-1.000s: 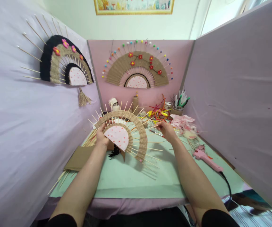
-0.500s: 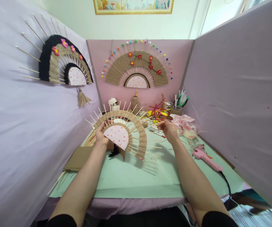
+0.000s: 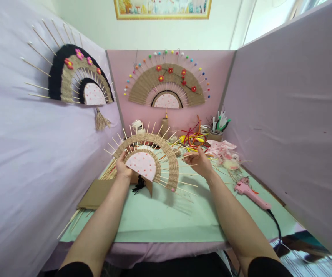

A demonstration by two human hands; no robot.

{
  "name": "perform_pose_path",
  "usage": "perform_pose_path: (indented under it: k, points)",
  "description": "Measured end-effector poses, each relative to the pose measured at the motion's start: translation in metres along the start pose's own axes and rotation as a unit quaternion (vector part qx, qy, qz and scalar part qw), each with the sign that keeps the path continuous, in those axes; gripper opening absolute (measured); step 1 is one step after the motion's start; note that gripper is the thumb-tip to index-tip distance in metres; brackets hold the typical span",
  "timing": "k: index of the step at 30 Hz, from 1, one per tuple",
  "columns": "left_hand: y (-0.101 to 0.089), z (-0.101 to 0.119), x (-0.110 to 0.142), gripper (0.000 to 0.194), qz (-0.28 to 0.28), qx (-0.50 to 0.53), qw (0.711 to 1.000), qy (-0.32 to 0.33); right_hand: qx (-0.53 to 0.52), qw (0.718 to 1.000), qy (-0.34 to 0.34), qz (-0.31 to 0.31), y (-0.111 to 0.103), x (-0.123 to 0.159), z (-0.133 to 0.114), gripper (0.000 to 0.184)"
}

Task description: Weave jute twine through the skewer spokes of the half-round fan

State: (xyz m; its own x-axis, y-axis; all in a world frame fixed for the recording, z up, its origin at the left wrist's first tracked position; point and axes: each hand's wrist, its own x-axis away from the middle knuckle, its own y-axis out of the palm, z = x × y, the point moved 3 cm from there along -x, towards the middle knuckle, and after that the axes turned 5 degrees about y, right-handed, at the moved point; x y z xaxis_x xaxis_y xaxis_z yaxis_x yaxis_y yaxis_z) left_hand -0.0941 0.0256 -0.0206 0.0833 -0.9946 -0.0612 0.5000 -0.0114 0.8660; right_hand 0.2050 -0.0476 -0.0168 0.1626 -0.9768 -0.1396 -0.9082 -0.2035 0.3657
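My left hand grips a half-round woven fan by its left side, above the table. Twine bands run across its thin sticks, which stick out past the outer band. A pink dotted half-circle covers its centre. Beneath the fan a black tassel hangs or lies; which one I cannot tell. Beside the fan's right-hand stick tips is my right hand, its fingers apart and nothing visible in them. Whether it touches a stick is unclear.
A pink glue gun with a black cord lies at the right. Crumpled pink cloth, coloured pipe cleaners and a pot of tools stand behind. Folded brown material lies left, over loose sticks. Finished fans hang on the partitions.
My right hand has moved a little left, closer to the fan's sticks, and its fingers have spread from a pinch. The fan has turned slightly in my left hand.
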Motion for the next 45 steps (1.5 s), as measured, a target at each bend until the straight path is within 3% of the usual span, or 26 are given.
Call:
perform_pose_path:
  k: [5, 11, 14, 18, 23, 32, 41, 45]
  points:
    - [-0.002, 0.000, -0.002, 0.021, -0.001, 0.009, 1.000, 0.010, 0.032, 0.993, 0.069, -0.094, 0.013, 0.003, 0.011, 0.066]
    - [-0.007, -0.002, -0.006, 0.017, 0.013, 0.015, 1.000, 0.015, 0.076, 0.996, 0.039, -0.027, 0.008, 0.002, 0.009, 0.038]
    - [-0.005, -0.002, -0.005, 0.015, 0.022, 0.017, 0.999, 0.016, 0.073, 0.995, 0.055, -0.030, 0.008, 0.001, 0.011, 0.031]
    - [-0.003, -0.001, -0.002, 0.017, 0.018, 0.015, 1.000, 0.005, 0.041, 0.991, 0.104, -0.080, 0.007, 0.006, 0.010, 0.038]
    - [-0.005, -0.002, -0.004, 0.021, 0.009, 0.014, 1.000, -0.006, -0.020, 0.974, 0.145, -0.173, 0.006, 0.016, 0.007, 0.066]
    - [0.000, -0.007, 0.002, 0.022, -0.010, -0.005, 0.999, -0.048, -0.046, 0.931, 0.200, -0.300, 0.036, 0.030, 0.011, 0.072]
    - [-0.004, -0.016, 0.002, 0.023, -0.011, -0.031, 0.993, -0.111, -0.047, 0.909, 0.293, -0.293, 0.054, 0.037, 0.029, 0.061]
    - [0.007, -0.012, 0.005, 0.028, -0.033, -0.054, 0.995, -0.074, -0.058, 0.926, 0.272, -0.256, 0.053, 0.031, 0.028, 0.056]
